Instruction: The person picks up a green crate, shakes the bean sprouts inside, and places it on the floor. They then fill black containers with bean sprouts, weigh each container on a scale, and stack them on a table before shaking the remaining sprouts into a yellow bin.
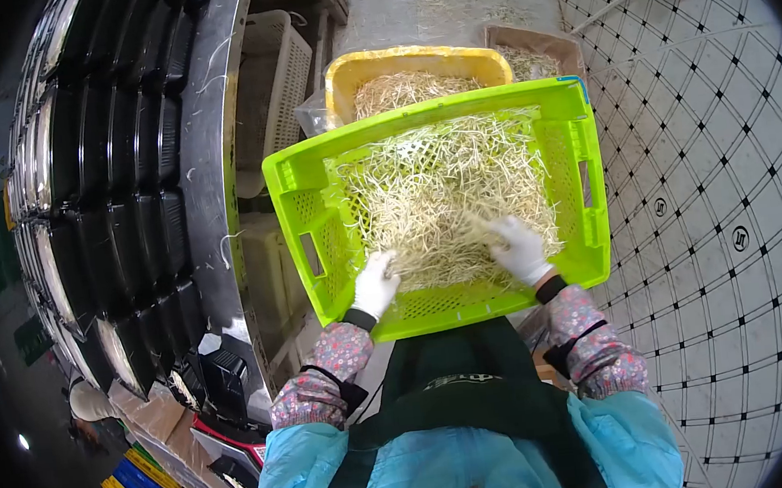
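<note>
A bright green plastic crate (pixel 453 317) with perforated walls stands tilted in front of me, holding a loose heap of bean sprouts (pixel 441 179), pale and thin. My left hand (pixel 376 285), in a white glove, is at the near left of the heap, its fingers closed on the sprouts' edge. On the right, my gloved right hand (pixel 519 249) reaches inward over the heap. Its fingers are bent around some sprouts, and the strands at its fingertips are blurred by motion. Some fingertips of both hands are hidden among the sprouts.
Behind the crate stand a yellow tub (pixel 416 53) of sprouts and a brown box (pixel 569 47) with more scraps. Left is a metal table edge (pixel 217 166) with stacked black trays (pixel 104 157); a white basket (pixel 289 86) sits below. Patterned floor (pixel 705 216) lies right.
</note>
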The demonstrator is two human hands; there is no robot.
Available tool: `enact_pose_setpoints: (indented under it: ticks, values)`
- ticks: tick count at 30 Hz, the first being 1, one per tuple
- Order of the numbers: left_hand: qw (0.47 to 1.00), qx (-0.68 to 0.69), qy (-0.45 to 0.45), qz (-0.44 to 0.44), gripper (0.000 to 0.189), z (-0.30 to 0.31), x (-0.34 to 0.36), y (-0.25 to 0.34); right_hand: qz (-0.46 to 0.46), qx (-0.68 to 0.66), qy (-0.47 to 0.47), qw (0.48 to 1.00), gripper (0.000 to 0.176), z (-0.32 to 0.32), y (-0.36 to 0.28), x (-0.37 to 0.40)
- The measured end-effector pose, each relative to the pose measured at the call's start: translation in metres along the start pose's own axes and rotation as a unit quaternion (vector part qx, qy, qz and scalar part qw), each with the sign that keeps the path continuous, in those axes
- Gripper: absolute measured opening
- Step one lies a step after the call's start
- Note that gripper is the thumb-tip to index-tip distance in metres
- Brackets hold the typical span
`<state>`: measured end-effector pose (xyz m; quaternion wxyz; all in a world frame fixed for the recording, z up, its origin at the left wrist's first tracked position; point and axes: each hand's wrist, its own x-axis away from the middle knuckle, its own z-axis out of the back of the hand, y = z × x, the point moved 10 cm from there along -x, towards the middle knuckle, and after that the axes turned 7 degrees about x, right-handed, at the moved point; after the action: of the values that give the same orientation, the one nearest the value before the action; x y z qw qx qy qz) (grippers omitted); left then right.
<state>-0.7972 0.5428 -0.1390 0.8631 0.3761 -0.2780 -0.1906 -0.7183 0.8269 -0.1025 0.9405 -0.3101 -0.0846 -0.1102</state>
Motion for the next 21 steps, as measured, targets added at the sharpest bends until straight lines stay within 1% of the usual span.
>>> enact_pose_setpoints:
  ticks: [1,2,3,4,5,6,7,8,9,11,12,13,14,15,16,17,18,19,21]
  values:
    - [1.000,-0.002,0.001,0.002,0.053,0.005,-0.001,-0.001,-0.012,0.013,-0.021,1.000,0.058,0.005,0.008,-0.010]
    - [0.999,-0.049,0.010,-0.018,0.063,0.010,-0.010,0.000,-0.010,0.012,-0.020,1.000,0.058,0.009,0.008,-0.019]
    - [0.995,-0.096,0.019,-0.038,0.073,0.015,-0.023,0.003,-0.047,0.072,-0.021,0.996,0.067,0.030,0.003,-0.033]
    - [0.995,-0.099,0.004,-0.026,0.086,0.018,-0.038,0.016,-0.084,0.132,-0.023,0.987,0.076,0.040,0.005,-0.043]
    - [0.995,-0.101,-0.013,-0.013,0.100,0.018,-0.054,0.030,-0.084,0.131,-0.026,0.988,0.076,0.034,0.009,-0.052]
    - [0.993,-0.107,-0.057,-0.001,0.118,0.008,-0.066,0.027,-0.104,0.147,-0.065,0.981,0.084,0.018,0.021,-0.057]
    - [0.992,-0.109,-0.058,0.021,0.113,0.002,-0.074,0.024,-0.124,0.163,-0.105,0.973,0.093,0.000,0.033,-0.057]
    - [0.990,-0.127,-0.061,0.018,0.099,-0.007,-0.078,0.014,-0.125,0.147,-0.120,0.974,0.081,-0.019,0.045,-0.054]
    - [0.988,-0.144,-0.060,0.014,0.084,-0.018,-0.080,-0.004,-0.124,0.148,-0.121,0.974,0.081,-0.030,0.051,-0.046]
    - [0.994,-0.105,-0.027,0.002,0.048,-0.024,-0.062,-0.026,-0.107,0.134,-0.134,0.976,0.067,-0.041,0.050,-0.027]
    - [0.996,-0.079,0.030,-0.035,0.030,-0.008,-0.044,-0.009,-0.078,0.112,-0.100,0.986,0.061,-0.030,0.038,-0.016]
    - [0.997,-0.072,0.006,0.004,0.033,-0.007,-0.027,-0.016,-0.049,0.088,-0.067,0.993,0.055,-0.018,0.025,-0.003]
    - [0.998,-0.047,-0.006,0.043,0.036,0.002,-0.011,-0.018,0.010,0.089,-0.061,0.994,0.069,-0.013,0.018,0.007]
    - [0.996,-0.022,-0.020,0.082,0.039,0.009,0.001,-0.020,0.011,0.087,-0.062,0.994,0.069,-0.007,0.009,0.006]
    - [0.996,-0.023,-0.021,0.083,0.039,0.008,0.003,-0.020,-0.033,0.092,-0.039,0.994,0.079,0.008,0.005,0.003]
    - [0.997,-0.001,0.052,0.051,0.044,0.019,0.003,-0.013,-0.077,0.099,-0.016,0.992,0.089,0.017,0.006,0.001]
    - [0.992,0.023,0.124,0.017,0.049,0.029,0.002,-0.007,-0.072,0.103,-0.018,0.992,0.104,0.012,0.007,-0.004]
    - [0.992,0.024,0.122,0.014,0.049,0.016,-0.004,-0.013,-0.075,0.104,-0.016,0.992,0.104,0.005,0.008,-0.012]
    - [0.986,-0.001,0.135,0.099,0.057,-0.006,-0.014,-0.040,-0.102,0.102,-0.093,0.985,0.098,-0.031,0.015,-0.018]
